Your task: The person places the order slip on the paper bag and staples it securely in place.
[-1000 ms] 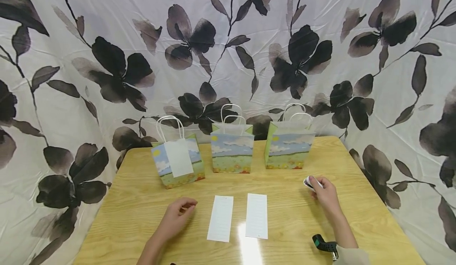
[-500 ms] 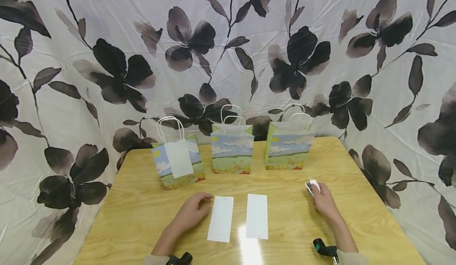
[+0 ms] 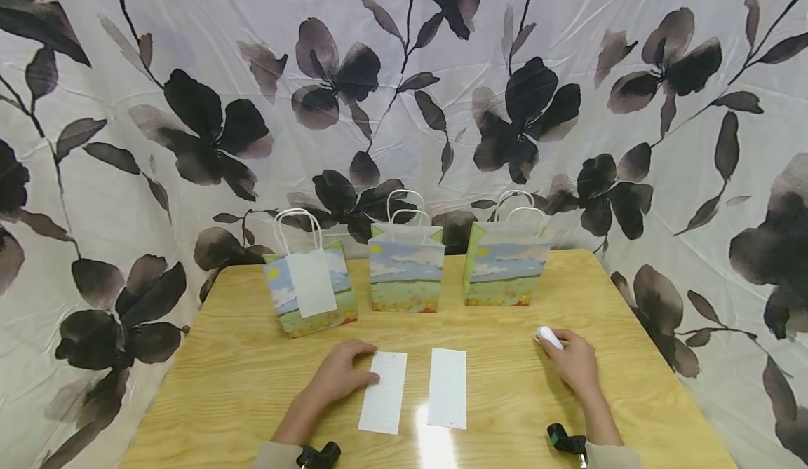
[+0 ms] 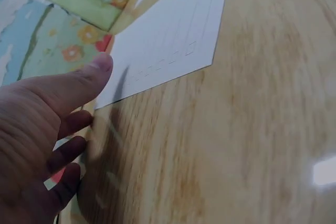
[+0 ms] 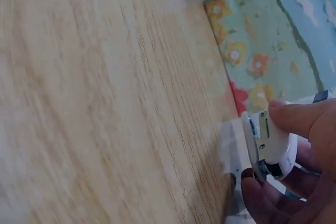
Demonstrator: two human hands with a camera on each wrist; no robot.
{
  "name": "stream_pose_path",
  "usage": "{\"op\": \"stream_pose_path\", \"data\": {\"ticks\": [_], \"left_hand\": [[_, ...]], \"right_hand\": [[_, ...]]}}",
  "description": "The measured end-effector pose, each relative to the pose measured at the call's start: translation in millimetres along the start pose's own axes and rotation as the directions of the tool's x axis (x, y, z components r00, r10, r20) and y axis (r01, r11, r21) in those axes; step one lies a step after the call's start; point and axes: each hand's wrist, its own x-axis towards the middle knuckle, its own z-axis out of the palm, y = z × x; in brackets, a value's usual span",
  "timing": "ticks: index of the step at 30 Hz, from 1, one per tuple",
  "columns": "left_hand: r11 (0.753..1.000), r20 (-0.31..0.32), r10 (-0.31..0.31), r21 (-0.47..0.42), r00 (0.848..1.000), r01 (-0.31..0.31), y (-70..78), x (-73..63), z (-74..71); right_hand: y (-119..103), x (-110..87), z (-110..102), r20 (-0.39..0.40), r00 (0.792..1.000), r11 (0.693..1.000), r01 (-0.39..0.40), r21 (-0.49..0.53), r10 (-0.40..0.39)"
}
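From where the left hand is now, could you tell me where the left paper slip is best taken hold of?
Probably at its near-left long edge. The left paper slip lies flat on the table, so nothing sticks up to grab. The left hand already touches that side; its fingers could lift or slide the edge, then pinch it from the left.

Glossy wood-grain table (image 3: pixel 252 385), matt white paper cards (image 3: pixel 383 402), printed paper bags (image 3: pixel 406 277).

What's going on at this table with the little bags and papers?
A person sits at a wooden table. Their left hand touches the edge of a white paper slip, with a second slip beside it. Their right hand grips a small white device. Three painted gift bags stand in a row behind; the leftmost has a slip on its front.
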Motion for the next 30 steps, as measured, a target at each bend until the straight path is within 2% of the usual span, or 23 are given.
{"op": "stream_pose_path", "data": {"ticks": [5,8,13,17,22,30], "left_hand": [[0.998,0.064,-0.007,0.059,0.998,0.003,-6.5,-2.2,5.4],[0.998,0.088,-0.018,0.06,0.996,0.012,-7.9,-1.8,8.0],[0.998,0.083,-0.002,0.059,0.997,-0.003,-7.4,1.0,6.5],[0.995,0.096,0.016,0.095,0.995,-0.025,-4.7,4.3,3.1],[0.994,0.168,-0.003,0.11,0.986,-0.016,1.8,8.0,-2.1],[0.995,0.197,-0.067,0.091,0.978,0.049,6.1,18.7,-12.5]], "right_hand": [[10.1,-13.0,5.1,0.006,0.999,0.999,-0.039,-0.013,0.039],[14.5,-16.4,5.8,0.003,0.999,0.999,-0.047,-0.003,0.047],[15.2,-12.5,6.2,-0.014,0.998,0.998,-0.059,0.015,0.06],[13.9,-8.2,6.8,-0.02,0.997,0.997,-0.073,0.007,0.073],[14.9,-5.7,9.0,-0.018,0.996,0.996,-0.085,-0.001,0.085],[3.3,1.5,7.0,0.015,0.999,0.999,-0.044,0.024,0.044]]}}
